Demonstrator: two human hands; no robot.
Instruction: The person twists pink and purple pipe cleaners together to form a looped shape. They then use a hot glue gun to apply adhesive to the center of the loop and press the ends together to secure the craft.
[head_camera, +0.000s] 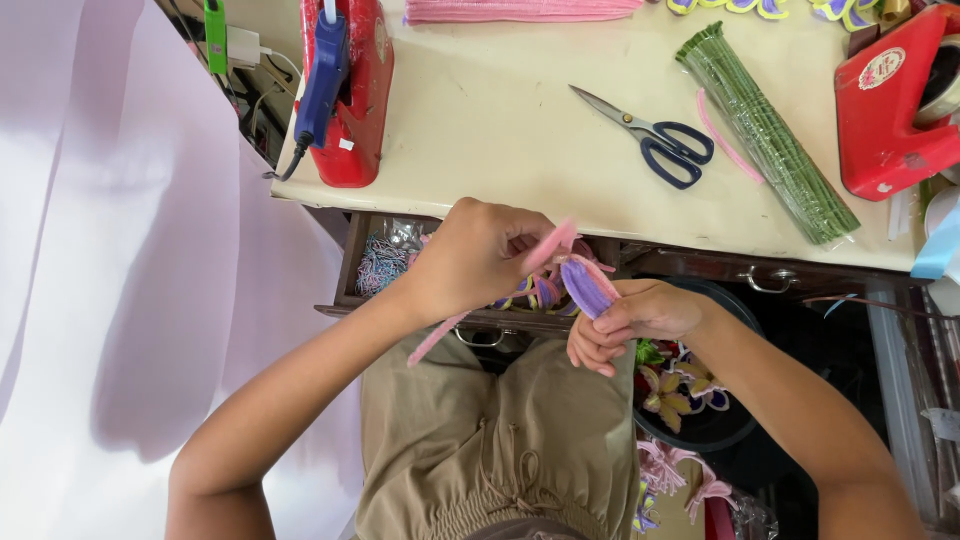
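1. Head view, nearest the body: the left hand (475, 262) is closed around a pink pipe cleaner (548, 247), whose long tail hangs down past the wrist towards the lap.
2. Just beside it, the right hand (630, 322) is pinched on a purple petal piece (588, 288) made of the same fuzzy wire; pink and purple parts meet between the two hands, above an open drawer (352, 262).
3. Such wire is judged to be very light, soft on the surface and easily bent, so it is best taken near the join, where a firm pinch keeps the shape from twisting.
4. To the right, below the bench, finished flowers are seen in a dark tub (735, 425).
5. On the bench (500, 130), scissors (655, 135) lie well apart from both hands, with a wrapped bundle of green stems (765, 130) beside them.
6. Farthest off, a blue glue gun (322, 80) rests on a red stand (362, 110), and a red tape dispenser (890, 100) is set at the right edge.
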